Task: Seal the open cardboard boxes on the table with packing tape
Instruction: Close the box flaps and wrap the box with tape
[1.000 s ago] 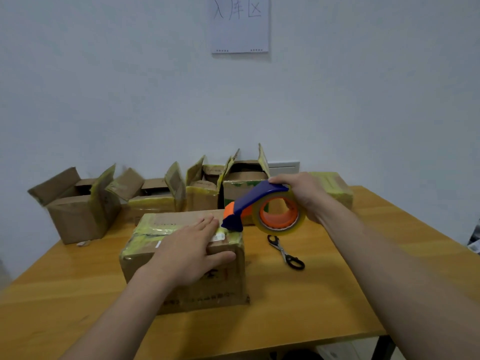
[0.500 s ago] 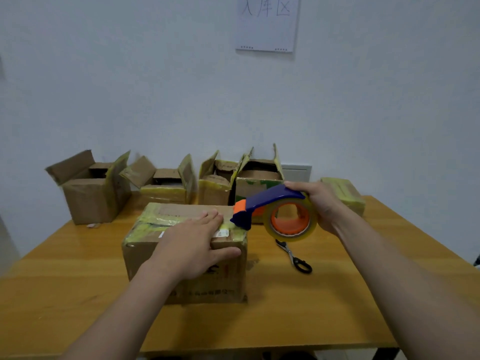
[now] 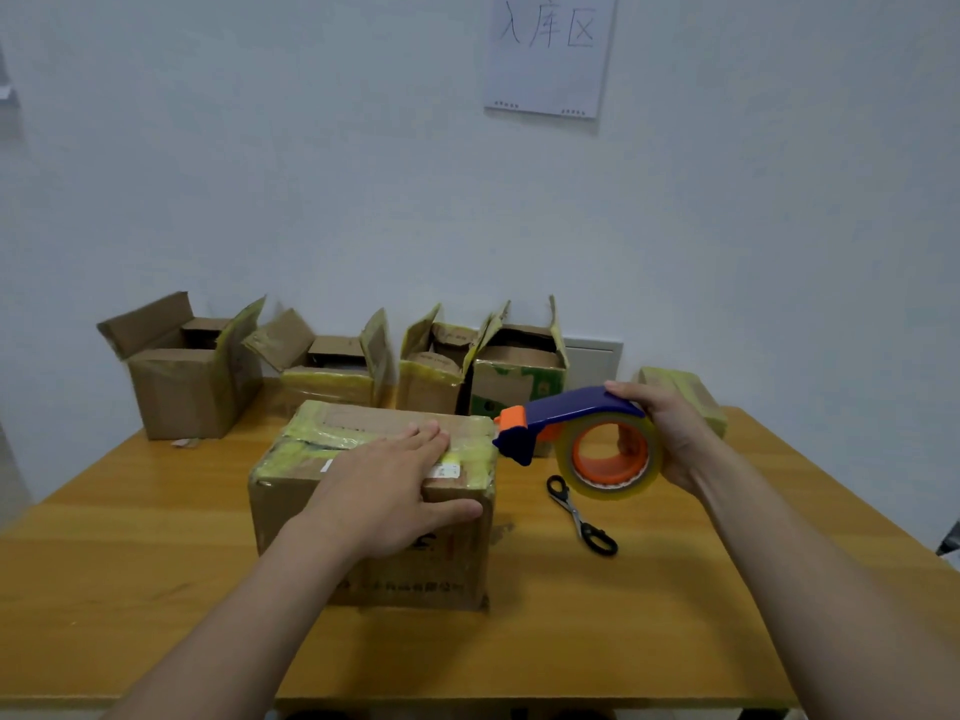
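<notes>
A closed cardboard box (image 3: 311, 459) with yellowish tape on its top stands in the middle of the wooden table (image 3: 130, 563). My left hand (image 3: 395, 491) lies flat on the box's top, thumb over the front edge. My right hand (image 3: 670, 433) grips a blue and orange tape dispenser (image 3: 582, 433) holding a roll of clear tape. Its orange nose hangs just off the box's top right corner. Several open boxes stand along the wall: one at the left (image 3: 182, 376), one beside it (image 3: 327, 371), two more (image 3: 436, 371) (image 3: 519, 371) behind the closed box.
Black-handled scissors (image 3: 582, 511) lie on the table right of the box, under the dispenser. A small taped box (image 3: 685, 397) sits at the back right behind my right hand. A paper sign (image 3: 550, 49) hangs on the white wall.
The view has shifted so the scene sits further right and lower. The dispenser has drawn slightly away to the right of the box's corner. My left hand stays on the box top.
</notes>
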The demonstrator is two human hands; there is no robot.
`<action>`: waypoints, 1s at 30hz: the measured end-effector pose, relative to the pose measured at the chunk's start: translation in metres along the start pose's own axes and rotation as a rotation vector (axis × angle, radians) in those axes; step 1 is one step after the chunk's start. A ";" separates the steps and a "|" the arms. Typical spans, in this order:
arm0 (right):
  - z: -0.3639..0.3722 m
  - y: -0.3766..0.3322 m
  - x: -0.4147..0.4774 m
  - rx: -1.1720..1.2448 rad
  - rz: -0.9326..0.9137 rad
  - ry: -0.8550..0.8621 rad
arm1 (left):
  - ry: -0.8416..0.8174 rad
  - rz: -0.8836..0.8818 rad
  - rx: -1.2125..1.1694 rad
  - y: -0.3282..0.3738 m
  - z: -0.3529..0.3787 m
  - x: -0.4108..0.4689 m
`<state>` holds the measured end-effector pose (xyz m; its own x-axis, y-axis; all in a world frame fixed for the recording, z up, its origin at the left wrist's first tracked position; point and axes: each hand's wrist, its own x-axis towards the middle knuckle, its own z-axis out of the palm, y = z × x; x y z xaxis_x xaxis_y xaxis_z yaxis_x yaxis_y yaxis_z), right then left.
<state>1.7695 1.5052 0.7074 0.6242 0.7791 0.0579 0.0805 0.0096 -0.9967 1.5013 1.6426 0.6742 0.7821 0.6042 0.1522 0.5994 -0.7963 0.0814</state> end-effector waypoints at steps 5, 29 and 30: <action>0.004 0.022 -0.009 0.145 0.107 0.027 | -0.009 0.000 -0.003 -0.001 0.001 0.001; 0.001 0.049 -0.019 0.222 0.128 0.065 | 0.040 0.152 0.044 0.032 0.019 0.031; -0.003 0.049 -0.020 0.222 0.133 0.075 | 0.039 0.153 0.045 0.031 0.019 0.031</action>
<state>1.7635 1.4885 0.6579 0.6742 0.7344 -0.0787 -0.1736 0.0540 -0.9833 1.5471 1.6371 0.6628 0.8583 0.4735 0.1979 0.4813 -0.8765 0.0100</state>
